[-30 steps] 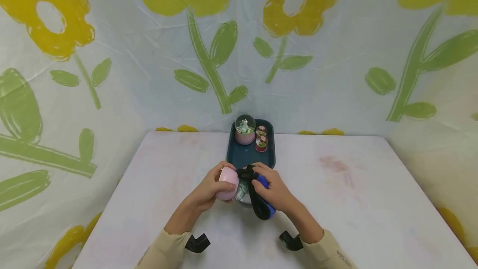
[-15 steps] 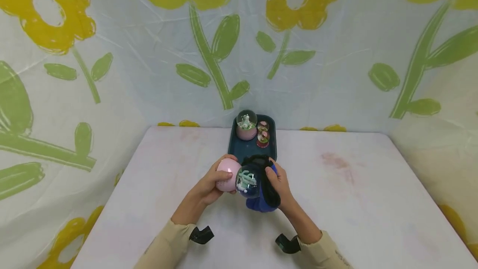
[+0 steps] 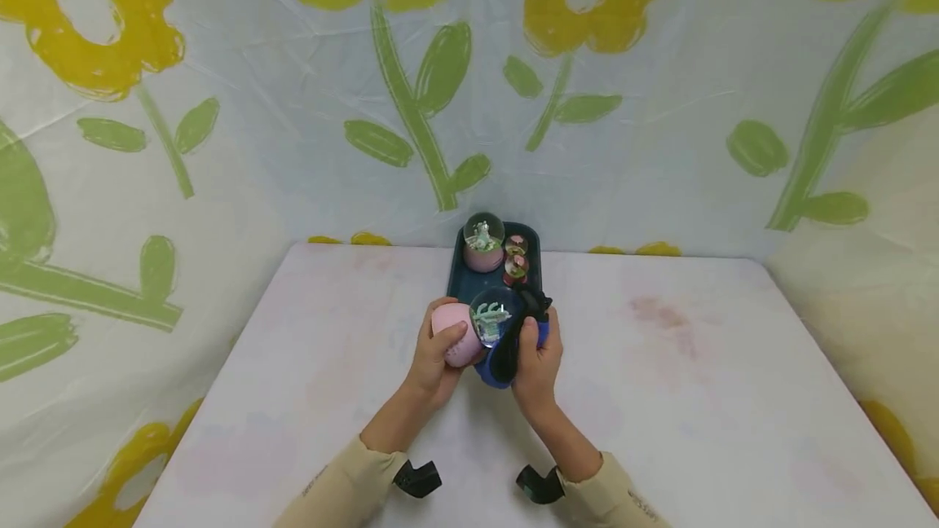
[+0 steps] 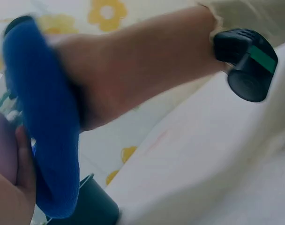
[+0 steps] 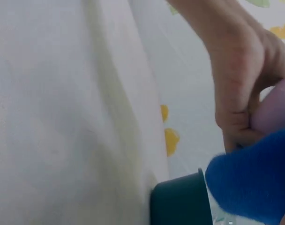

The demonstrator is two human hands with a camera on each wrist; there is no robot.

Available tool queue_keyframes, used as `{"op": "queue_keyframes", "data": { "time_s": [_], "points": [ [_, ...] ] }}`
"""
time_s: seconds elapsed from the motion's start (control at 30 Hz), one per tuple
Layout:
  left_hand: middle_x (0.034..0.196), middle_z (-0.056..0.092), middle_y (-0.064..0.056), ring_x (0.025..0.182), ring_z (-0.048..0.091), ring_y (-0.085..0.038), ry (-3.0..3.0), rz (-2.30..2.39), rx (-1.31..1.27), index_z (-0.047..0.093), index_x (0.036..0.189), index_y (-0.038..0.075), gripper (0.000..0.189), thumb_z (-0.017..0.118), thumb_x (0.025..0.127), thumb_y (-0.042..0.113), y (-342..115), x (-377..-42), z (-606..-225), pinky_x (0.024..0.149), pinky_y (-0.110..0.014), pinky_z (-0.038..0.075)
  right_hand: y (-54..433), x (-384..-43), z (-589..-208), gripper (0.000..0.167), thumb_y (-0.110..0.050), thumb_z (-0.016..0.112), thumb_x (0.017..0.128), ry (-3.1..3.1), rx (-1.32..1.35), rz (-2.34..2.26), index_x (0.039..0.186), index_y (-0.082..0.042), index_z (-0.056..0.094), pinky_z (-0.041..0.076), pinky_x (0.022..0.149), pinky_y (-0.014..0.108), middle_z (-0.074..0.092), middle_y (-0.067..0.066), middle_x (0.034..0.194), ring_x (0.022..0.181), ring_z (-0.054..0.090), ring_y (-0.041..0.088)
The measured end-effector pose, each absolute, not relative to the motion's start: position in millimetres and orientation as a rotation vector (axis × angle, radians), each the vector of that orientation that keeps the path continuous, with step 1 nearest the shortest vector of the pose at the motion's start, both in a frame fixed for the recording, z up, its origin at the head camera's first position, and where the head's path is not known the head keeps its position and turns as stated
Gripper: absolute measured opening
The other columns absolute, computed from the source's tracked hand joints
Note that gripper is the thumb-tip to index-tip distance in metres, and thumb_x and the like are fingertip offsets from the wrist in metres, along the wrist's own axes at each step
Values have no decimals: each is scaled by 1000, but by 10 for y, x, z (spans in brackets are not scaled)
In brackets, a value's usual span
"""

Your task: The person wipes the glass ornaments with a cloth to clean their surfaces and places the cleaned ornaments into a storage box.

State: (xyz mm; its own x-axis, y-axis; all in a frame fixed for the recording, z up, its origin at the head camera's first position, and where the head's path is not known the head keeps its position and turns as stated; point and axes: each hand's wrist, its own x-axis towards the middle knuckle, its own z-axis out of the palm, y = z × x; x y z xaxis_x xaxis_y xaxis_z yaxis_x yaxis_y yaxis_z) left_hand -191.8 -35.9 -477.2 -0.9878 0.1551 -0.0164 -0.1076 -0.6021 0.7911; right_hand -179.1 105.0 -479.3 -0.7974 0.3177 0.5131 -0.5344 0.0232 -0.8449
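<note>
My left hand (image 3: 431, 361) grips the pink base of a snow globe (image 3: 451, 332), held sideways above the table. Its clear dome (image 3: 484, 320), with pale green figures inside, points right. In my right hand (image 3: 541, 361) is a blue fuzzy cleaning pad (image 3: 493, 373) with a black band and handle-like strip (image 3: 506, 353). The pad lies right at the dome's far and lower side. In the left wrist view the blue pad (image 4: 44, 117) hides most of the dome, beside the pink base (image 4: 2, 145). The right wrist view shows the pad (image 5: 255, 180) in front of the base (image 5: 276, 108).
Behind the hands stands a dark teal tray (image 3: 464, 279). It bears another pink-based snow globe (image 3: 483, 255) and two small globes, the nearer one (image 3: 516, 269) on a red base. The white table (image 3: 660, 381) meets a flowered cloth backdrop (image 3: 645, 145).
The snow globe and pad have risen toward the tray, and the hands have drawn closer together. The pad shifted from over the dome to its right and then to its far, lower side.
</note>
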Motion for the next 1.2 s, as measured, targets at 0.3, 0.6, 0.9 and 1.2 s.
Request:
{"op": "queue_keyframes", "data": {
  "time_s": [0.3,0.6,0.9,1.2],
  "points": [
    [115,49,-15,99,51,-27,1980,2548,371,40,126,-4,58,71,78,3,-417,-1939,-4675,71,-33,52,1032,-1861,-4787,37,-2,53,87,-1840,327,1512,123,0,60,47,91,26,52,17,130,113,53,26],
    [118,47,-14,98,50,-31,2137,2067,661,48,121,8,53,76,76,6,-630,-2085,-4678,68,-39,53,1330,-1863,-4745,32,-18,62,81,-2216,622,1125,111,-15,70,55,77,49,59,5,126,109,59,26],
    [113,48,-15,96,52,-29,1663,2158,660,49,119,10,46,69,78,14,-883,-2183,-4823,65,-38,55,1326,-1852,-4681,31,-2,47,95,-2151,784,1744,122,-3,62,45,93,32,62,12,121,110,56,20],
    [110,51,-8,85,55,-23,1280,2431,304,48,118,21,33,54,86,16,-703,-2087,-4886,63,-34,50,1247,-1736,-4685,49,-28,31,102,-1903,287,2362,143,0,32,35,98,31,45,12,128,118,39,23]
  ]
}}
